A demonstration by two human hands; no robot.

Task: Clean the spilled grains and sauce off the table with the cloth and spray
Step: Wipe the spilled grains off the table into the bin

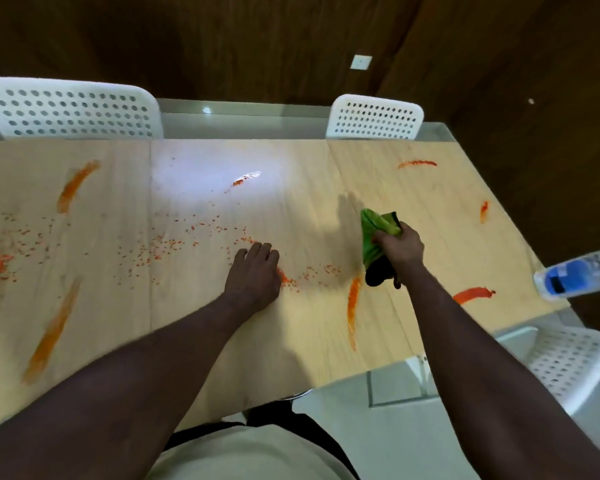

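Gripping bunched green cloth (378, 233) — right hand (400, 249); grains (194, 233) scattered.

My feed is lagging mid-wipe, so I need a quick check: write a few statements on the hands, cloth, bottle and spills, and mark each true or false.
1. The right hand has the green cloth bunched in its grip. True.
2. The left hand holds the bottle. False: it rests on the table among the grains and holds nothing.
3. The bottle is at the table's right edge. True.
4. All the sauce is wiped away. False: several orange smears remain.
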